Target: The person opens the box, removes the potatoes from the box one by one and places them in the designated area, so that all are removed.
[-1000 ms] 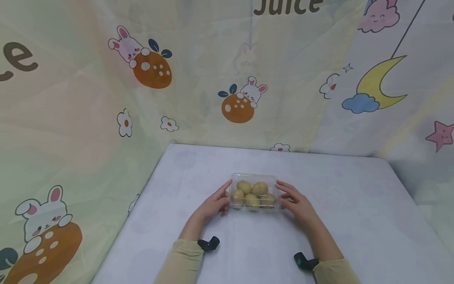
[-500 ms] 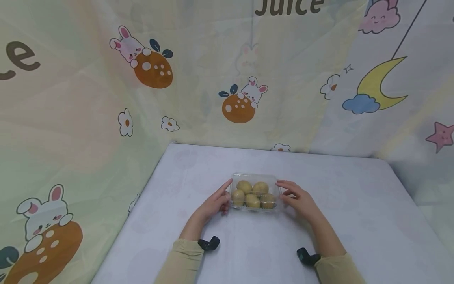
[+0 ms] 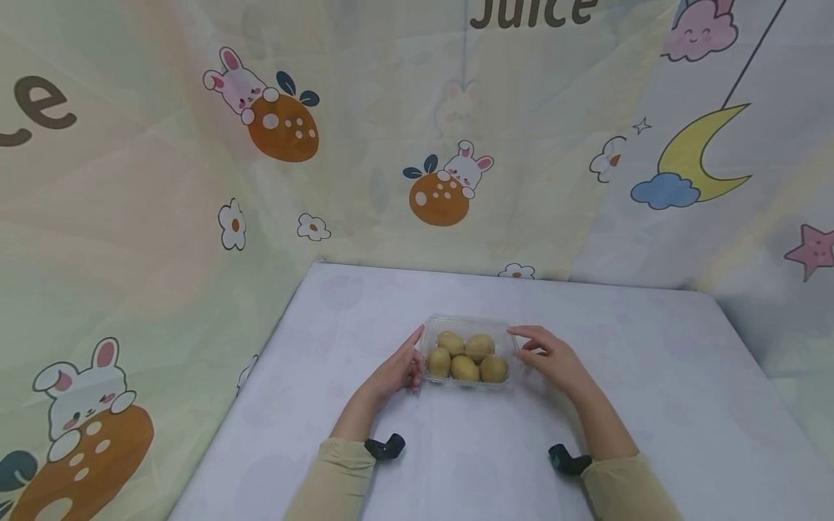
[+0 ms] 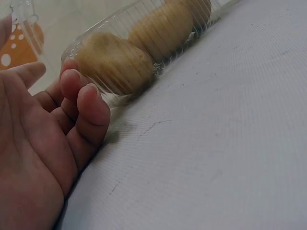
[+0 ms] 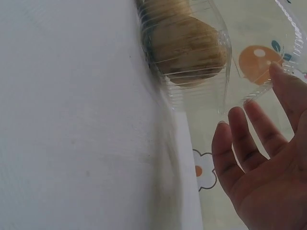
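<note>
On the table stands a clear plastic box [image 3: 466, 385], with several small potatoes [image 3: 465, 367] inside. Its clear lid [image 5: 268, 88] is raised off the base in the wrist views. My left hand [image 3: 392, 375] is at the box's left side, holding the lid's edge between thumb and forefinger. Its other fingers [image 4: 93, 108] curl close to the ribbed side wall. Across from it, my right hand [image 3: 554, 362] pinches the lid's right edge; the remaining fingers [image 5: 225, 148] stand apart from the base. Fingertip contact is partly hard to see through the clear plastic.
A white cloth covers the table [image 3: 365, 304]. A printed curtain [image 3: 365, 108] hangs behind it and along the sides. Each wrist wears a small black camera, the left camera [image 3: 386, 447] and the right camera [image 3: 569, 460].
The lid has come up from the base, so the potatoes show more clearly. My right hand and forearm have shifted slightly up and to the right. The left hand has barely moved.
</note>
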The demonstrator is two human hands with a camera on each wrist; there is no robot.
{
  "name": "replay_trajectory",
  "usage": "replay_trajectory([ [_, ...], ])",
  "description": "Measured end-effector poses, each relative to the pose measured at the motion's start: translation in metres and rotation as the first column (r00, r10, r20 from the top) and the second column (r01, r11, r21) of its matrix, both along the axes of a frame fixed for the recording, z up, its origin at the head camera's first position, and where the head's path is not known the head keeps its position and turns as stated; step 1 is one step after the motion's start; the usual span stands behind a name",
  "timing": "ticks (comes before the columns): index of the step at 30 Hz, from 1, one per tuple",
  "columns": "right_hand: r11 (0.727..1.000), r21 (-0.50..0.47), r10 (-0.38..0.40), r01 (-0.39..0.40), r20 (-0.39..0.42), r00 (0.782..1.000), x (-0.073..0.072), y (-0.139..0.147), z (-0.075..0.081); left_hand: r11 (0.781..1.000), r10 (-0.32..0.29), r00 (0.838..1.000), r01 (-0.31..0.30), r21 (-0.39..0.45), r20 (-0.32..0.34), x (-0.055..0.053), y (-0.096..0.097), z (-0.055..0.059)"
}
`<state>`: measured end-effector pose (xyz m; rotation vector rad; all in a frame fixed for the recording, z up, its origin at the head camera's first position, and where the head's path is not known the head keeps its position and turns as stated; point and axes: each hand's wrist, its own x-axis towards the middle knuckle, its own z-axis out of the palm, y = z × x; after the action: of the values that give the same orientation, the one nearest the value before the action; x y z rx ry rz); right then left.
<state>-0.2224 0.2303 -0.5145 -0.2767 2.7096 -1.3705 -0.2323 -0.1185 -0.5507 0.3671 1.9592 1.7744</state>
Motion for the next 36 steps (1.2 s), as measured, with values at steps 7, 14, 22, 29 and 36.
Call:
replay_trajectory([
  [7, 0.999, 0.026, -0.021, 0.021, 0.031, 0.999, -0.004, 0.0, 0.006, 1.0, 0.021, 1.0, -0.021, -0.023, 0.006, -0.001, 0.002, -0.003],
  [14, 0.999, 0.034, -0.009, 0.009, 0.017, 1.0, -0.01, 0.003, 0.011, 0.997, 0.039, 0.999, -0.04, -0.061, -0.015, 0.002, 0.001, -0.002],
  [22, 0.999, 0.052, -0.01, 0.009, 0.023, 1.0, -0.016, 0.002, 0.017, 0.997, 0.036, 0.999, -0.037, -0.068, -0.014, 0.004, 0.001, 0.0],
  [29, 0.999, 0.036, -0.03, 0.029, 0.036, 0.999, -0.022, 0.0, 0.021, 0.996, 0.032, 0.999, -0.034, -0.077, -0.022, 0.003, 0.0, -0.001],
  [36, 0.997, 0.014, -0.078, 0.077, 0.033, 0.996, -0.029, -0.006, 0.022, 0.996, 0.031, 0.999, -0.034, -0.083, -0.029, 0.002, 0.0, -0.004],
])
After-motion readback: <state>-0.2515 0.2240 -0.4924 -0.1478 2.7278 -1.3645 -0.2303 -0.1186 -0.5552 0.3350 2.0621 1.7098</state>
